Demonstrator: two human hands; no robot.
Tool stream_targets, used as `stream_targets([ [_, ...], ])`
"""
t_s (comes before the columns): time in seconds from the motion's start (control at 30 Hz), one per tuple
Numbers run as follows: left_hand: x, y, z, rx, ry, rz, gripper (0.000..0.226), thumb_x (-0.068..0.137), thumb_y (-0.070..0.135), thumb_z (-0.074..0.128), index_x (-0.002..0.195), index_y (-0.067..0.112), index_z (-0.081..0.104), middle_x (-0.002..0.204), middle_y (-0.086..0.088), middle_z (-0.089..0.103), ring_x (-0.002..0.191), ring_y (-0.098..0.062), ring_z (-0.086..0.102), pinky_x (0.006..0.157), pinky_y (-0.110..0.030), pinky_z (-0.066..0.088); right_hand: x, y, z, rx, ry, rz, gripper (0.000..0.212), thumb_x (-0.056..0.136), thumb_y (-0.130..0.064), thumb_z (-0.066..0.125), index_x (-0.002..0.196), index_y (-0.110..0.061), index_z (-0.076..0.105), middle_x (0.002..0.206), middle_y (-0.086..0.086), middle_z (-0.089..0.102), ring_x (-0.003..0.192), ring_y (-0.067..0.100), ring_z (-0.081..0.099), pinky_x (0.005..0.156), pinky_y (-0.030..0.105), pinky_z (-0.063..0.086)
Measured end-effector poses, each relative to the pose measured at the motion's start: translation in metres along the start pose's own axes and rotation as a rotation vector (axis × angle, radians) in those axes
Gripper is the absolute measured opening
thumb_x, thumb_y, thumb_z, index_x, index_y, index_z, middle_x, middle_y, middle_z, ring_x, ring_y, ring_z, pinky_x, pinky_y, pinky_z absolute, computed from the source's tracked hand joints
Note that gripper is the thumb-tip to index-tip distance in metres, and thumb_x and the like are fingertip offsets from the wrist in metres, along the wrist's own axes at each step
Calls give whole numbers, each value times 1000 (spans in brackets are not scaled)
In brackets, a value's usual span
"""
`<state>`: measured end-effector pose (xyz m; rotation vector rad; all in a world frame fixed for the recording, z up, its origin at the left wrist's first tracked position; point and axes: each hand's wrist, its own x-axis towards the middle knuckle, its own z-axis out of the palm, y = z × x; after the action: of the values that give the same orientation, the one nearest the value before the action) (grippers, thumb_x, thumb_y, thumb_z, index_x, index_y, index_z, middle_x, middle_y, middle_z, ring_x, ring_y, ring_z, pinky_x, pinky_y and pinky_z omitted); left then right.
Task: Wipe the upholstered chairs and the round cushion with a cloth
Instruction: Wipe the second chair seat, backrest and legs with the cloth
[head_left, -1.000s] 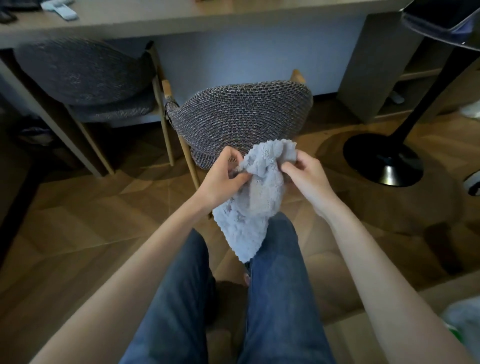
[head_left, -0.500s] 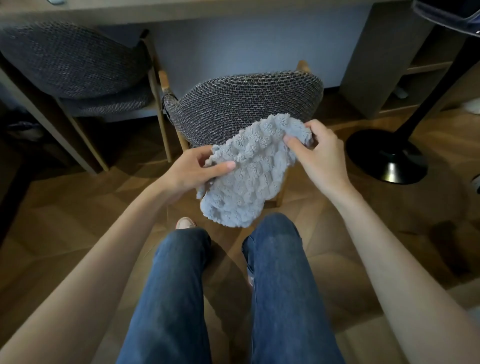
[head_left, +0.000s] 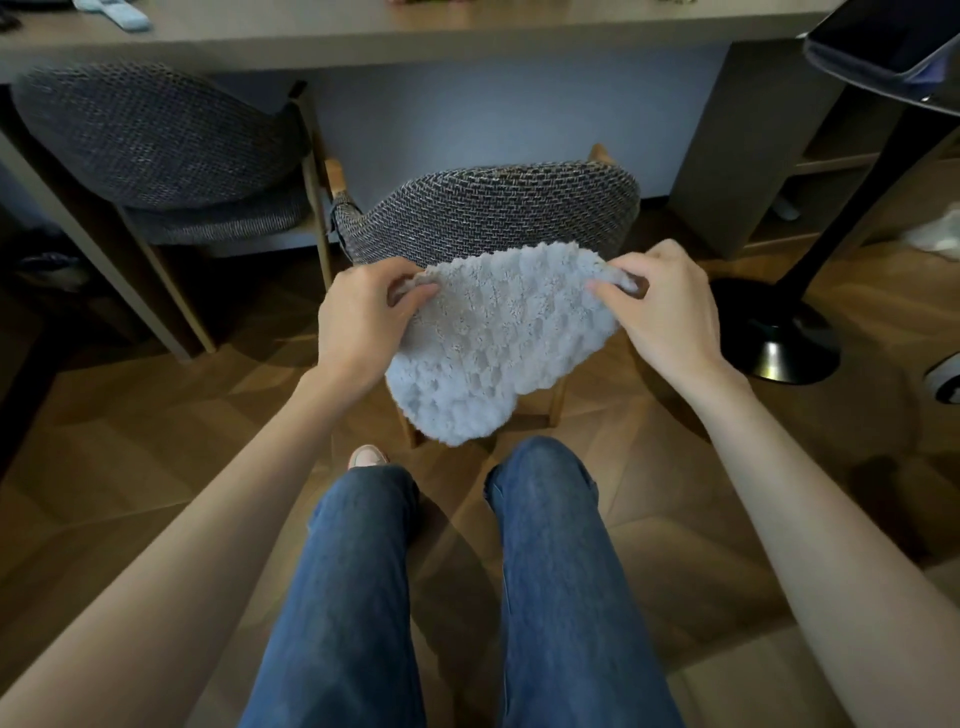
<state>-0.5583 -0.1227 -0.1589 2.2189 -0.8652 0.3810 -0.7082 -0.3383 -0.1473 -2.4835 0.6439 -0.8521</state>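
Note:
A fluffy light-blue cloth (head_left: 493, 343) is stretched between my two hands in front of me. My left hand (head_left: 358, 322) pinches its upper left corner and my right hand (head_left: 665, 306) pinches its upper right corner. Just behind the cloth stands a grey woven upholstered chair (head_left: 488, 208) with its backrest towards me and wooden legs showing below. A second grey upholstered chair (head_left: 156, 140) is tucked under the table at the left. The round cushion is not in view.
A long table (head_left: 415, 31) runs across the top, with a remote (head_left: 114, 13) on it. A black stand with a round base (head_left: 774, 338) rises at the right, beside a shelf unit (head_left: 727, 156). My jeans-clad legs (head_left: 457, 597) stand on wooden floor.
My hands have moved apart and spread the cloth wide; a second ago it hung bunched and long between them. The view has tilted slightly.

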Motion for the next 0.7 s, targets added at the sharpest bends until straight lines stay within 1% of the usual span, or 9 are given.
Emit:
stream_targets([
  [0.1,11,7,7,29,78,-20,28,90,35,64,106,13,70,92,-5,52,90,-19,46,75,-28,36,6,1,2,-87,14,95,19,91,-39,62,100,-24,70,90,-3,52,79,13,52,59,26,38],
  [0.17,21,16,13,-30,100,-77,24,93,37,60,102,17,69,79,2,54,73,-9,46,61,-23,32,17,0,8,-42,6,139,23,95,-35,55,85,-16,64,72,-4,59,67,13,56,54,26,35],
  [0.23,36,23,20,-121,131,-127,20,94,37,56,96,20,67,61,11,50,54,-3,45,48,-19,30,31,-3,14,158,9,213,28,98,-28,49,85,-5,58,61,-2,61,55,12,59,53,30,44],
  [0.3,53,28,28,-193,168,-138,19,94,37,56,95,21,66,56,11,49,50,-3,46,46,-15,31,49,-8,22,426,58,309,24,101,-23,46,98,-1,57,66,3,67,53,13,65,51,28,51],
  [0.4,78,27,39,-246,172,-97,19,94,33,58,98,17,67,70,9,53,61,1,47,55,-5,32,78,-18,44,749,245,400,22,101,-18,44,118,-8,54,87,-1,71,74,7,69,67,20,54],
  [0.5,94,16,54,-180,184,-85,20,92,31,61,103,15,67,100,-6,51,91,-5,41,77,-2,24,87,-31,81,598,361,176,32,95,-20,55,126,-16,53,114,-16,57,108,-1,50,93,18,41],
  [0.6,99,5,66,-156,206,-112,23,92,33,60,99,11,58,115,-9,46,109,-20,37,90,-23,24,81,-31,131,292,335,-68,69,84,-39,68,144,-22,39,152,0,33,136,16,18,114,35,20],
  [0.67,101,-4,69,-168,170,-70,16,95,33,55,95,18,50,114,-1,48,112,-15,39,90,-27,22,86,-25,153,100,363,-126,82,80,-51,69,148,-24,32,158,7,20,140,29,11,117,43,15],
  [0.7,102,-9,69,-188,148,-47,12,96,33,52,95,22,47,112,5,50,111,-10,41,91,-28,20,90,-22,159,54,403,-135,83,79,-54,68,148,-25,32,157,9,23,138,30,15,116,42,16],
])
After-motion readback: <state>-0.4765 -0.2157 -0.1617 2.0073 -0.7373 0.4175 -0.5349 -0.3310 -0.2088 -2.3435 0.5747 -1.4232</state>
